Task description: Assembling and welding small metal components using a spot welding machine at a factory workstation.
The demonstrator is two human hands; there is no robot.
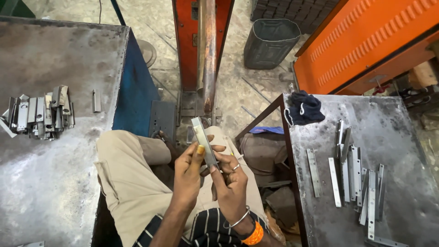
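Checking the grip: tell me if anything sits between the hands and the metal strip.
Nothing visible does. The left hand and right hand hold the metal strip directly, bare fingers on it, above the lap.

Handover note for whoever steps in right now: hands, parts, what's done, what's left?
Left hand and right hand: both grip one metal strip over the lap, in front of the orange machine.
Loose strips lie spread on the right table, beside a dark cloth.
A pile of parts sits on the left table; whether these are finished cannot be told.
Left: the held strip and the right table's strips.
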